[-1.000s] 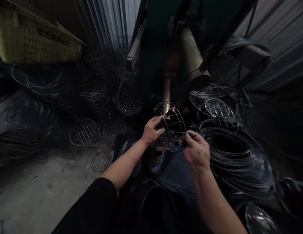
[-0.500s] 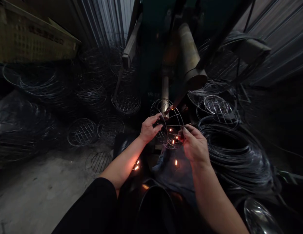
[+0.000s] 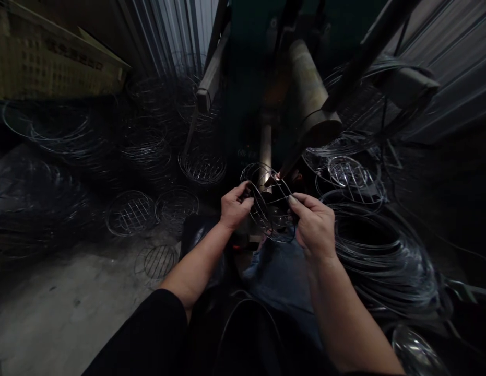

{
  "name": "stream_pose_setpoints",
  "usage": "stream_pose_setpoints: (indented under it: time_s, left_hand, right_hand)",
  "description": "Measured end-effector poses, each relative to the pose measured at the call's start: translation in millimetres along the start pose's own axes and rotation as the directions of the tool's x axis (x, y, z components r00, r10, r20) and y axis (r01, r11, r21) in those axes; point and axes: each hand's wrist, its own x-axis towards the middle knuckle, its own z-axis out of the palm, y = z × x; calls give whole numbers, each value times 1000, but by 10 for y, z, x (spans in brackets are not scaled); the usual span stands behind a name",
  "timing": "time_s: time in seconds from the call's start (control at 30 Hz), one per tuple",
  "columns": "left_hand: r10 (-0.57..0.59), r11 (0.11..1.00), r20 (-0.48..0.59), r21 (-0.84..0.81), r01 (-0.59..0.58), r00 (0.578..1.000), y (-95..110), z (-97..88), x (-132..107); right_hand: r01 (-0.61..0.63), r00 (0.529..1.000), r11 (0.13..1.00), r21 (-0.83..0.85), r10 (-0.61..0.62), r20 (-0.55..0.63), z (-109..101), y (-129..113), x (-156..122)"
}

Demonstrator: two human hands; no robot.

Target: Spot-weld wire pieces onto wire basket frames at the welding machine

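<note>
Both hands hold a round wire rack (image 3: 262,211) made of thin metal rings and cross wires. My left hand (image 3: 235,204) pinches its left rim between thumb and fingers. On the other side, my right hand (image 3: 313,222) grips the right edge, thumb on top. The rack sits around the end of a metal rod electrode (image 3: 267,154) of a dark green machine. A pointed upper electrode (image 3: 284,169) meets the wire at the rod's tip, with a faint glow there. The fingers beneath the rim are partly hidden.
A thick metal cylinder (image 3: 315,99) juts out above right. Coiled wire (image 3: 387,261) lies on the right, near a shiny metal bowl-like piece (image 3: 417,350). Wire racks (image 3: 133,213) lie and stack on the left floor, below a yellow crate (image 3: 58,57).
Bright sparks falling below the rack and by my left arm are gone. The rack has turned slightly, and my left hand has shifted a little left on its rim.
</note>
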Motion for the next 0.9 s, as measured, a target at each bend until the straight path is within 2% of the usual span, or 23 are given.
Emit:
stream_pose_setpoints:
  time_s: [0.07,0.1,0.2,0.33,0.47,0.6,0.73,0.9]
  left_hand:
    - [108,993,-122,66,-100,987,164,-79,1]
    - [184,980,-141,104,-170,973,253,-110,1]
    - [389,903,-37,211,-374,920,480,-138,18]
    - [535,800,67,279,-531,842,578,-76,64]
    - [575,728,140,364,-581,806,581,-26,82]
    - [576,683,198,418,-599,793,619,-13,106]
    - [534,651,281,465,-600,797,610,-7,149]
    - [517,677,249,467,-569,819,532,36,194]
  right_hand:
    - [17,1000,1000,15,-17,-17,18,48,-38]
    - [31,999,999,27,-30,-27,27,74,-64]
    - [58,997,997,55,-55,-51,59,133,-133]
    - [53,995,995,86,-45,-90,91,158,-157]
    - [56,996,996,65,-51,-80,99,149,-143]
    - [47,997,996,80,-41,-72,97,119,-135]
    - [28,997,992,121,-19,-77,110,98,-120]
    - [-3,996,990,138,16,-92,145,96,-57]
